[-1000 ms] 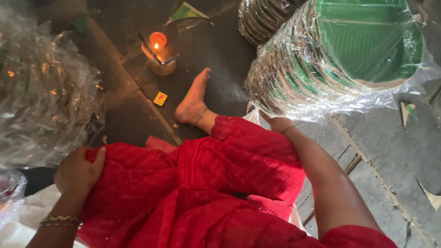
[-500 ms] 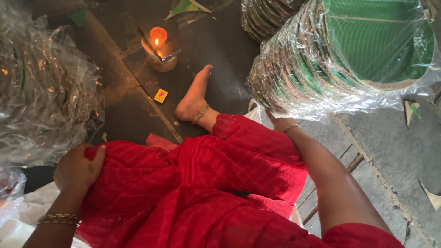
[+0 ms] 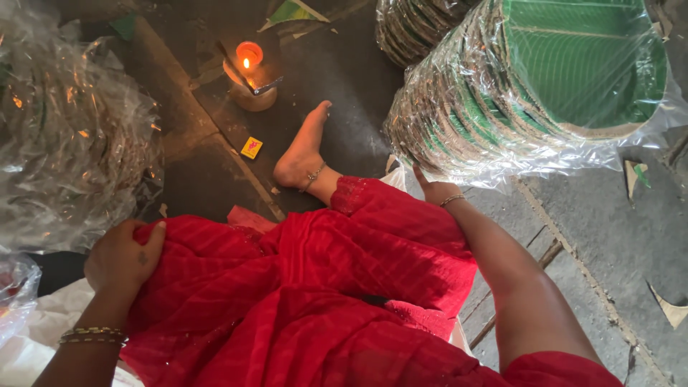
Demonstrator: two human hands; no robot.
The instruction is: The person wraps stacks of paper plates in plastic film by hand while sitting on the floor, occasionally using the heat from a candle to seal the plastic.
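I'm looking down at a dark, worn floor that gives way on the right to grey slabs with seams and scattered paper scraps. I count two plastic-wrapped stacks of round green plates. The big stack lies on its side at the far right, its brown card edges ribbed under glossy, crinkled film, and a second stack sits just behind it. At the left is one large heap of crumpled clear plastic.

My right hand is pressed against the near underside of the big stack, fingers tucked under the film. I cannot tell whether they are gripping or just propping it. My left hand is clenched around a fold of the red pleated cloth covering my lap.

One bare foot with an anklet stretches across the floor. Beyond it stands one small clay lamp with a single flame, and one small yellow box lies to the left of the foot.
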